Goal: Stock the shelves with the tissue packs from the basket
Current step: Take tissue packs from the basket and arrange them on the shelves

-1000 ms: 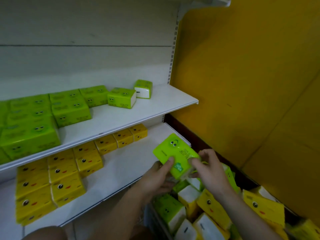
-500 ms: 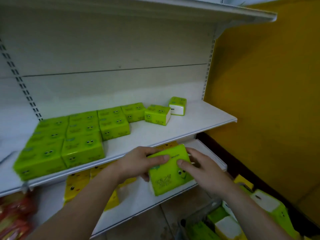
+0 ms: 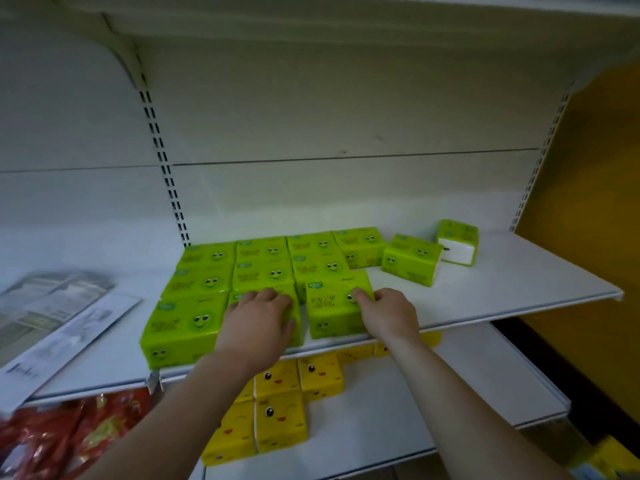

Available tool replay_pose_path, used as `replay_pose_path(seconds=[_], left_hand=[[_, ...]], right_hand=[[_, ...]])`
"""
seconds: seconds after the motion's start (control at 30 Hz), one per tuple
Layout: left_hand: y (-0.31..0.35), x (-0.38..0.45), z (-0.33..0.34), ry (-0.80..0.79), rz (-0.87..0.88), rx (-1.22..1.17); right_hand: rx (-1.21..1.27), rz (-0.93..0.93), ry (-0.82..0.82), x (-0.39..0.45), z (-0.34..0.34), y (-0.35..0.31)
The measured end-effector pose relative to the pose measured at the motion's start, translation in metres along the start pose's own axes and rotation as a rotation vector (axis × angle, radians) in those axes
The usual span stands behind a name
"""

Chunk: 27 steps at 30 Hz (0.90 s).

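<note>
A green tissue pack with a smiley face sits at the front edge of the white middle shelf, at the right end of the front row. My right hand holds its right end, fingers curled over the top corner. My left hand rests flat on the neighbouring green pack to the left, a narrow gap between the two packs. Behind them several green packs lie in tidy rows. The basket itself is out of view.
Two loose green packs stand askew further right on the shelf. Printed leaflets lie at its left. Yellow packs fill the lower shelf, red packets sit lower left. A yellow wall bounds the right.
Both hands lifted the green pack from the basket up to the middle shelf and set it down in the front row. My left hand shifted onto the neighbouring pack.
</note>
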<state>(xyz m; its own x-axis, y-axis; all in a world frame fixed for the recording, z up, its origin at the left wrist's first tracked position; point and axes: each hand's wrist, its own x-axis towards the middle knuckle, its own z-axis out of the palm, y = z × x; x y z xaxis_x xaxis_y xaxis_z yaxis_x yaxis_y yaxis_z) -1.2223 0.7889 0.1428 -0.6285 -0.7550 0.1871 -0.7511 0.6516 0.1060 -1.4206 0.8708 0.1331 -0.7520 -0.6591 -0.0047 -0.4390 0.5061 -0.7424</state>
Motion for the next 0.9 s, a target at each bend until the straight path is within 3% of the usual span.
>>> replay_pose_path(seconds=[0.17,0.27,0.4,0.47,0.57,0.67,0.9], left_hand=[[-0.011,0.007,0.004,0.067,0.032,-0.079],[-0.010,0.008,0.001,0.067,0.003,-0.146],[0.024,0.000,-0.009,0.277,0.072,-0.280],[0.057,-0.009,-0.011,0.293,0.167,-0.403],[0.116,-0.027,0.002,0.180,0.281,-0.585],[0.176,-0.052,0.030,-0.057,0.391,-0.667],[0.297,-0.131,0.098,-0.597,0.697,-0.599]], right_hand=[[-0.115,-0.022,0.123,0.007,0.031,-0.005],[-0.110,-0.065,0.091,0.006,0.029,-0.005],[-0.068,-0.182,0.155,-0.011,-0.002,0.007],[-0.038,-0.249,0.206,-0.026,-0.028,0.025],[0.058,-0.238,0.167,-0.059,-0.078,0.072],[0.021,-0.142,0.138,-0.103,-0.136,0.132],[-0.221,0.063,0.157,-0.208,-0.234,0.242]])
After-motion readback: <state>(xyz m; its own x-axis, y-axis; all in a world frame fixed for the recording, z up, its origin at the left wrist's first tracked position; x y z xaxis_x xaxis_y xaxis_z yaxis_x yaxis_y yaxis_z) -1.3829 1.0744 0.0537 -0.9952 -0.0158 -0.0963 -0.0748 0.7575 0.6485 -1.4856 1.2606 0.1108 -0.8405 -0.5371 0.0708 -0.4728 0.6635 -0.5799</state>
